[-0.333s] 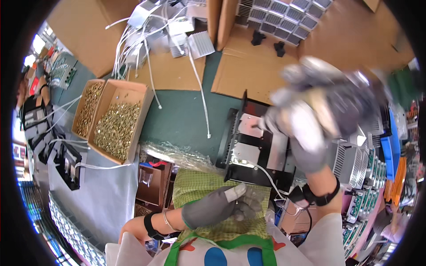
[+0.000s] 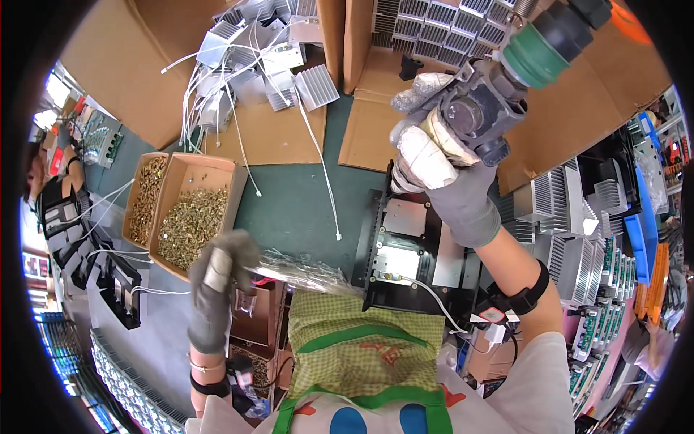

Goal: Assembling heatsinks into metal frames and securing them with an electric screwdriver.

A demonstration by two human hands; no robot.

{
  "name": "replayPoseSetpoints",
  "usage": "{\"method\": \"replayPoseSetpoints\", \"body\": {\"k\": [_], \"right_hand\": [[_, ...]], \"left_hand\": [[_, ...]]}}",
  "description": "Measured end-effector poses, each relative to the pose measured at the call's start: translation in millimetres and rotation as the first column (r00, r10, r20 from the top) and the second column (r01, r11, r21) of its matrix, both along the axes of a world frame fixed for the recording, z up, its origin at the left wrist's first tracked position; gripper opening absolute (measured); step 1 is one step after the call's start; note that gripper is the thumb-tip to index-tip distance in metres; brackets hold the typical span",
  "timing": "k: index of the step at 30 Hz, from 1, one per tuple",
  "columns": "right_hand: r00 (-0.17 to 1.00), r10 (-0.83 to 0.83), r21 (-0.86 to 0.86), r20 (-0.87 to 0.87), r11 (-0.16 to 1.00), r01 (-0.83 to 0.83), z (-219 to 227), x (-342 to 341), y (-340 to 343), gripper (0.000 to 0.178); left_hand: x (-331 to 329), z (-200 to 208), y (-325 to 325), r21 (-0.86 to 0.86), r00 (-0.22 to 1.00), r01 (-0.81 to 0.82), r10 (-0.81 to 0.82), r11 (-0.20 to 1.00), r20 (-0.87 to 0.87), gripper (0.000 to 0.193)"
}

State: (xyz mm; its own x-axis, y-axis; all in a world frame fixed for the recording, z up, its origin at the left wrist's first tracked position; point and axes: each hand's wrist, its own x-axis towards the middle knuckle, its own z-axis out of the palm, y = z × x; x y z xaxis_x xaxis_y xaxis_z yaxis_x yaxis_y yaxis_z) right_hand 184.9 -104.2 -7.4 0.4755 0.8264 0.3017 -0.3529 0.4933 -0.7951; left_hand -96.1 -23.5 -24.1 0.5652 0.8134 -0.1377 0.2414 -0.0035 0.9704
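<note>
My right hand (image 2: pixel 463 199), in a grey glove with white-wrapped fingers, is closed around a power screwdriver (image 2: pixel 536 55) with a dark body and a green collar. The screwdriver's tip end is over the far left corner of a black metal frame (image 2: pixel 401 298); whether it touches cannot be made out. Silvery plates and a white cable sit in this frame. By the near corner of a cardboard box of small brass-coloured screws (image 2: pixel 189 228) is my gloved left hand (image 2: pixel 215 286). Motion blurs its fingertips, so its grip is unclear.
Finned heat sinks with white cables (image 2: pixel 249 79) are heaped at the far left. Cardboard flaps (image 2: pixel 376 134) stand and lie behind the frame. More heat sinks (image 2: pixel 557 195) and a blue tray (image 2: pixel 645 231) are at right. Black brackets (image 2: pixel 116 282) lie at far left; plastic wrap (image 2: pixel 307 271) edges the table.
My left hand has moved from in front of my apron, leftward and away from me, to the screw box. My right hand and the screwdriver have shifted slightly left over the frame.
</note>
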Motion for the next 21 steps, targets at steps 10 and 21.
{"method": "replayPoseSetpoints", "body": {"k": [10, 21], "right_hand": [[0.841, -0.155, 0.055, 0.518, 0.987, 0.148, -10, 8, 9, 0.034], [0.904, -0.238, -0.102, 0.354, 0.951, 0.291, 0, -8, 3, 0.028]], "left_hand": [[64, -14, 8, 0.411, 0.988, 0.035, -0.093, 0.911, 0.12, 0.052], [171, -57, -34, -0.302, 0.83, 0.277, -0.069, 0.912, 0.554, 0.052]]}}
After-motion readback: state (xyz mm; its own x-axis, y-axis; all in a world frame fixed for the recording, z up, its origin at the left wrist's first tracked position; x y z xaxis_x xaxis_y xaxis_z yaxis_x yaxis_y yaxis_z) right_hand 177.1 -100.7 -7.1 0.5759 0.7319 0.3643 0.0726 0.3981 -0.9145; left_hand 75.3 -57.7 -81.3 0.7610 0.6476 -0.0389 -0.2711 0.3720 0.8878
